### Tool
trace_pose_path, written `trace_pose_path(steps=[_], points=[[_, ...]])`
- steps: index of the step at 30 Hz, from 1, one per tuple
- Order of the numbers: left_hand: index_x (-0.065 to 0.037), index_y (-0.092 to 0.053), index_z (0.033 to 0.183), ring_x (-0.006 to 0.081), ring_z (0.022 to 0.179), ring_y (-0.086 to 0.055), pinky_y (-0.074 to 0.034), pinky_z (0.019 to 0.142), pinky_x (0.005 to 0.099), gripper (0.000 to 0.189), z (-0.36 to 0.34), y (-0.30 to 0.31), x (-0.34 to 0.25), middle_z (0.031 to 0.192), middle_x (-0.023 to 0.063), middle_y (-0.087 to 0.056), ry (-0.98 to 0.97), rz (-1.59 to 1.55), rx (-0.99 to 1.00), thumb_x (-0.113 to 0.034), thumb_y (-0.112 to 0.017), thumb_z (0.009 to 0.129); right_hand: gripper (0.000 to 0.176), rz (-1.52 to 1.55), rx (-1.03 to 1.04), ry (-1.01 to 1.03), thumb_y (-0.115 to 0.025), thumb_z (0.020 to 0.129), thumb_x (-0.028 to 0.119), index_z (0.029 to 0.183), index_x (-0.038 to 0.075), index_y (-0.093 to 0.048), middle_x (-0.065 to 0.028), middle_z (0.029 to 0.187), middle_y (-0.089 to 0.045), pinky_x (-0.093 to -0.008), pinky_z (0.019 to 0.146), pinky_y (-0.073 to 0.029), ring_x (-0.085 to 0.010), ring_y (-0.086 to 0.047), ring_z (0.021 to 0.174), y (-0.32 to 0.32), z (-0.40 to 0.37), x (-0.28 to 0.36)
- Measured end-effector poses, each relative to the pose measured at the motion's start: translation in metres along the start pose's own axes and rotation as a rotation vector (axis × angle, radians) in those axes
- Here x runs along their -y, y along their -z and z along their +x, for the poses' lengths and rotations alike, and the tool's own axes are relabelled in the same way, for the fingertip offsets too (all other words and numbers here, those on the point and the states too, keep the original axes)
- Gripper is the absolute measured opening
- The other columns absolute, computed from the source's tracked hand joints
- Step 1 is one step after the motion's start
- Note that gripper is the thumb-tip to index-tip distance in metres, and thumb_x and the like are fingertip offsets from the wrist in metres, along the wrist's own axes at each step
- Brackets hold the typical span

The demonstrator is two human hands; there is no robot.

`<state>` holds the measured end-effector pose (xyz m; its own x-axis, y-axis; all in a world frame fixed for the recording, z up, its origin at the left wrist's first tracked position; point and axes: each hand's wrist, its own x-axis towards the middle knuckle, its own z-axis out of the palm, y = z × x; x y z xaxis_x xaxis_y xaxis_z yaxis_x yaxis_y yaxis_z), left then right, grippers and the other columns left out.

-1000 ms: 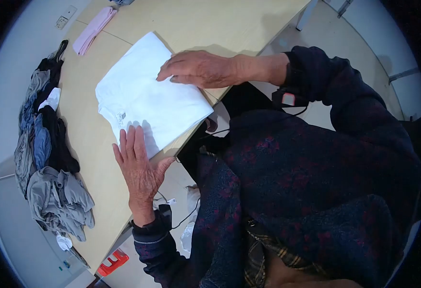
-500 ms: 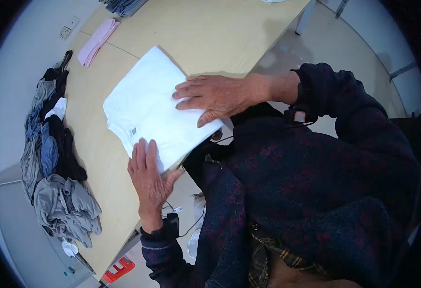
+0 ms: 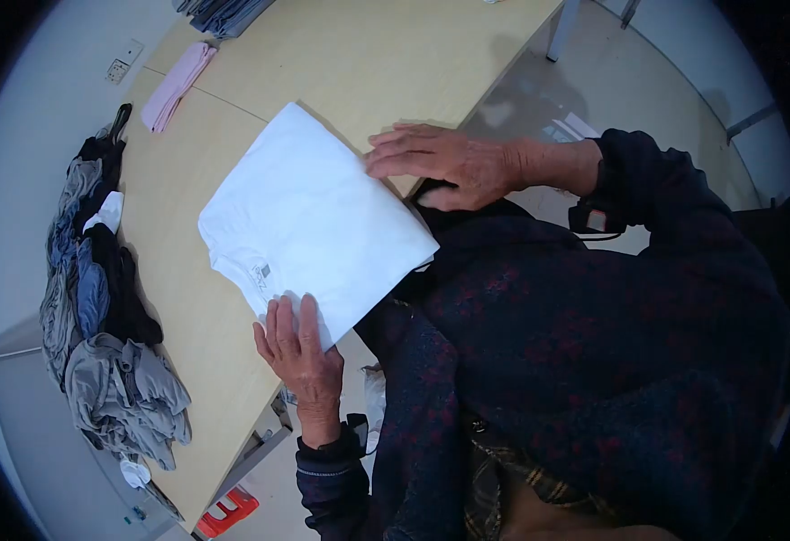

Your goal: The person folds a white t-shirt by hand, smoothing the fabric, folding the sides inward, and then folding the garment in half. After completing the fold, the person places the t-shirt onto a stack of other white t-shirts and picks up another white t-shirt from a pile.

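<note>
A folded white T-shirt [image 3: 309,203] lies flat on the wooden table, its neckline with a small printed label facing the lower left. One corner reaches past the table's near edge, close to my body. My left hand [image 3: 303,347] rests on the shirt's lower-left edge, fingers stretched out and pressing lightly on the cloth. At the shirt's right edge is my right hand [image 3: 453,167], its fingers extended and their tips at or just over the fabric's border. Nothing is gripped in either hand.
A folded pink garment [image 3: 178,86] and a stack of folded dark clothes [image 3: 223,13] lie at the table's far side. Crumpled grey, blue and black clothes [image 3: 97,288] line the left edge. Below the table is a red plastic object [image 3: 228,514].
My right hand has slid off the top of the shirt to its right edge. The shirt and my left hand have shifted slightly towards my body.
</note>
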<state>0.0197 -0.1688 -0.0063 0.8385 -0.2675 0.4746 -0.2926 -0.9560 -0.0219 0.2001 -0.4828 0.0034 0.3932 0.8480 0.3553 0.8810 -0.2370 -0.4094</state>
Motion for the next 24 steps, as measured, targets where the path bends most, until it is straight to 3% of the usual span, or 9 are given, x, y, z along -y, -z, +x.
trace_pose_path(steps=[4, 7, 16, 24], points=[[-0.008, -0.062, 0.119, 0.0306, 0.123, -0.053, -0.028, 0.111, 0.0514, 0.046, 0.004, 0.002, 0.003, 0.124, 0.0115, -0.058, -0.027, -0.039, -0.022, 0.007, -0.05, 0.078, 0.076, -0.161, 0.053, -0.025, -0.062, 0.077, 0.006, 0.146, 0.013, -0.031, -0.0149, 0.148, -0.036, -0.052, 0.118, -0.019, -0.0321, -0.028, 0.141, -0.01, -0.001, 0.007], [-0.007, -0.064, 0.114, 0.0305, 0.12, -0.056, -0.029, 0.111, 0.0515, 0.041, 0.01, 0.01, 0.001, 0.117, 0.0114, -0.062, -0.015, -0.095, -0.002, 0.006, -0.05, 0.078, 0.079, -0.279, -0.028, 0.054, -0.065, 0.075, 0.005, 0.146, 0.014, -0.031, -0.0152, 0.145, -0.038, -0.0516, 0.117, -0.021, -0.0328, -0.03, 0.14, -0.023, 0.013, 0.009], [-0.005, -0.065, 0.109, 0.0281, 0.11, -0.061, -0.029, 0.11, 0.0535, 0.035, 0.012, 0.032, -0.009, 0.106, 0.0094, -0.065, 0.041, -0.209, 0.033, 0.003, -0.054, 0.077, 0.056, -0.149, -0.219, 0.045, -0.069, 0.075, 0.006, 0.128, 0.011, -0.053, -0.0146, 0.132, -0.051, -0.0473, 0.107, -0.035, -0.0316, -0.045, 0.128, -0.043, 0.029, 0.006], [-0.005, -0.066, 0.106, 0.0299, 0.103, -0.063, -0.034, 0.107, 0.0495, 0.031, 0.022, 0.053, -0.01, 0.102, 0.0111, -0.067, 0.149, -0.342, 0.142, 0.004, -0.061, 0.077, 0.034, -0.047, -0.145, 0.163, -0.069, 0.079, 0.009, 0.113, 0.01, -0.065, -0.011, 0.118, -0.062, -0.0424, 0.099, -0.042, -0.0283, -0.052, 0.121, -0.021, 0.044, -0.007]])
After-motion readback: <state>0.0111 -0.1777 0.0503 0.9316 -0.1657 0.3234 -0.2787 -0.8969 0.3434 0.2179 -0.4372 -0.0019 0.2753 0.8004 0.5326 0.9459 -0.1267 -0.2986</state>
